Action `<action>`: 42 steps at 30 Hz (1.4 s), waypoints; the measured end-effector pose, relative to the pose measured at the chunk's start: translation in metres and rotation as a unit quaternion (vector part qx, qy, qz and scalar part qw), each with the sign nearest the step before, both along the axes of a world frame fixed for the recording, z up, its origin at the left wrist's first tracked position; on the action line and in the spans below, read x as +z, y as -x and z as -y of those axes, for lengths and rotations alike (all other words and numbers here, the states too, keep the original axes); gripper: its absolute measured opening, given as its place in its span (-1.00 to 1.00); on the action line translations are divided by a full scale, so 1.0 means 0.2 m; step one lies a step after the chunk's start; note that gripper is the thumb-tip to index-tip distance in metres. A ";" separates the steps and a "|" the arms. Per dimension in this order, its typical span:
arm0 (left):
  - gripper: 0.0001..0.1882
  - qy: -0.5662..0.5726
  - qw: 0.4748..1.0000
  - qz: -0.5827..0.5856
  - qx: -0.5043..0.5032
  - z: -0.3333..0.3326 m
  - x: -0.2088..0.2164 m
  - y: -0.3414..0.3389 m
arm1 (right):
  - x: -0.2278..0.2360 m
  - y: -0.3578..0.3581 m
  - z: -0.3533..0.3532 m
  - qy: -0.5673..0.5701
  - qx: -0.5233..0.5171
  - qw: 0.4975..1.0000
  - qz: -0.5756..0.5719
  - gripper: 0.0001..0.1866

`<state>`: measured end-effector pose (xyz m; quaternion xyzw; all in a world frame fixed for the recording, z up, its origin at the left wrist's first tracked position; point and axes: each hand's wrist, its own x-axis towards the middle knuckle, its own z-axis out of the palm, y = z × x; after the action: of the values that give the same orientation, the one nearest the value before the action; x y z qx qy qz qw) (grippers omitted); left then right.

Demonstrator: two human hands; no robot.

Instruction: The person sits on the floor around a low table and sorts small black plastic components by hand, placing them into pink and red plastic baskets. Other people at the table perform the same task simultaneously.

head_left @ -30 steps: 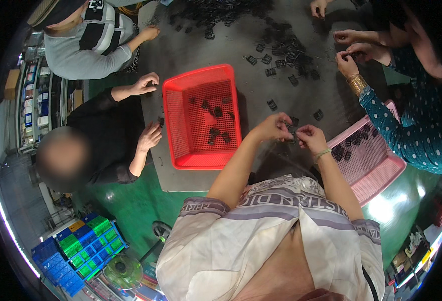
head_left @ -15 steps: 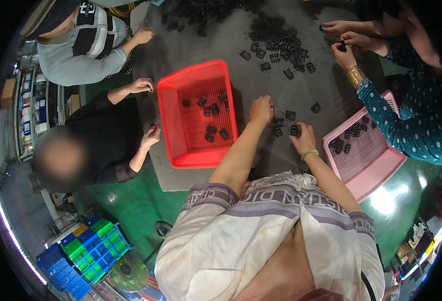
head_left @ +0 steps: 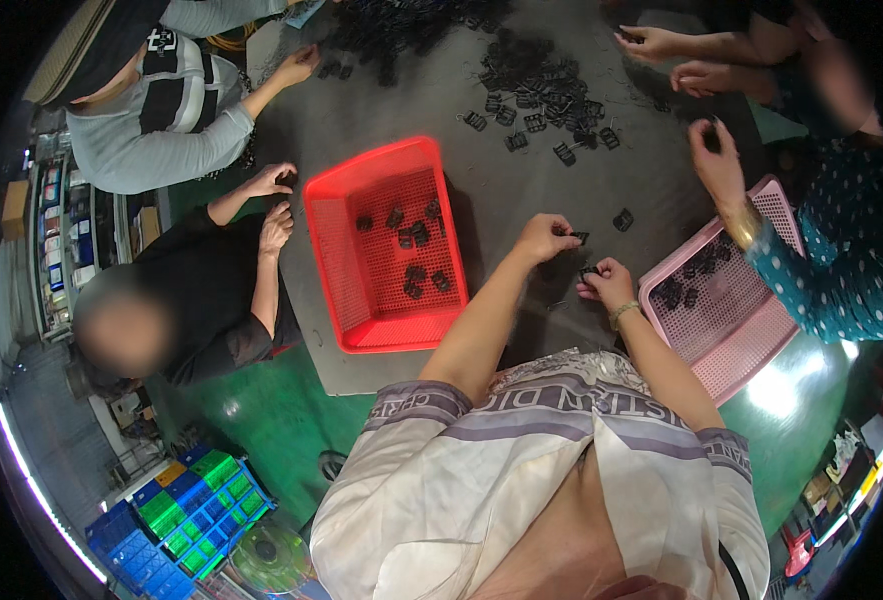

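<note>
Red perforated basket (head_left: 391,336), on the counter (head_left: 506,190), several small black pieces (head_left: 414,236) inside. Left hand (head_left: 551,238): thumb and fingers pinching one black clip (head_left: 581,238), at the fingertips, pointing right. Right hand (head_left: 609,284), nearer the body: pinching a second black clip (head_left: 588,271) at its left side, apart from the first. Loose black part (head_left: 622,219): on the counter, beyond the right hand. Pink basket (head_left: 736,360): right of it, dark pieces inside. White shirt (head_left: 521,455): capital lettering on grey bands, left sleeve to right.

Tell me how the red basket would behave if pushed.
The red basket is probably light for its size: its walls are perforated and just a few small black pieces lie inside. Its wide, boxy shape suggests it would slide rather than roll.
</note>
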<state>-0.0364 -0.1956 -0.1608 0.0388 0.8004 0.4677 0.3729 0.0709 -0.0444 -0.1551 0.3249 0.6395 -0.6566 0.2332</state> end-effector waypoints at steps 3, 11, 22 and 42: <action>-0.78 -0.198 0.943 0.239 0.121 0.06 0.12 0.02 | 0.15 0.01 0.02 0.167 -0.133 0.976 0.051 -0.73; -0.77 -0.170 0.972 0.163 0.011 0.14 0.27 0.01 | 0.16 0.01 0.03 0.373 -0.221 0.901 0.018 -0.70; -0.74 -0.107 0.990 0.020 -0.085 0.02 0.62 -0.03 | 0.31 0.05 0.03 0.400 -0.209 0.892 0.030 -0.71; -0.73 -0.185 0.957 -0.197 -0.102 -0.02 0.68 -0.07 | 0.72 0.07 -0.05 0.419 -0.122 0.897 -0.073 -0.66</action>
<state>-0.0226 -0.1918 -0.0250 0.2803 0.7491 0.5504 0.2395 0.0568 -0.0348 -0.0113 0.2238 0.2760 -0.9089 0.2181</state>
